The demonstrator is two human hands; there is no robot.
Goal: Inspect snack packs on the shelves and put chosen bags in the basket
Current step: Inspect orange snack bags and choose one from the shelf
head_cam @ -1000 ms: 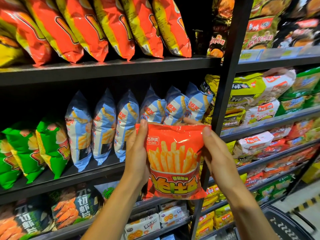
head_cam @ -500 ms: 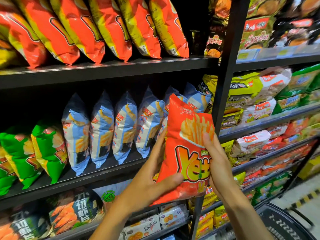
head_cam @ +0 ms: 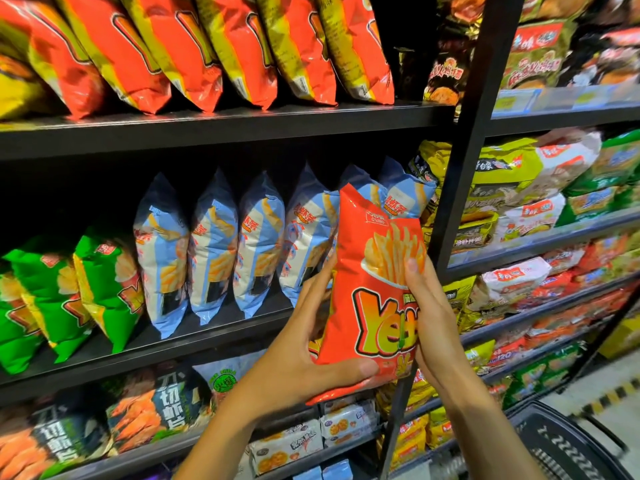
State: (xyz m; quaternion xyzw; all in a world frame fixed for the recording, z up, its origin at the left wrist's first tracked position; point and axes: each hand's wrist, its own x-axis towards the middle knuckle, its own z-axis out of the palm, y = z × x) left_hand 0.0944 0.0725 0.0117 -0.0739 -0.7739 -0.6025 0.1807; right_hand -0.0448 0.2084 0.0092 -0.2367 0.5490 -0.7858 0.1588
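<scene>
The red fries bag [head_cam: 375, 289] held upright in front of the shelves carries big yellow-orange letters that start "Ye"; the rest of the word is covered by the right hand [head_cam: 440, 327]. A small white logo patch near its top is too blurred to read. On the bottom shelf, the dark shrimp-chip bags [head_cam: 169, 403] show the white Chinese characters "刀切虾片". A red pack [head_cam: 512, 355] low on the right shelves bears the number "120". Other labels are too blurred to read.

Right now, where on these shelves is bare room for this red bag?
Bare board on the top shelf, right of the orange bags. The middle shelf shows only its front strip; blue bags and green bags crowd it.
</scene>
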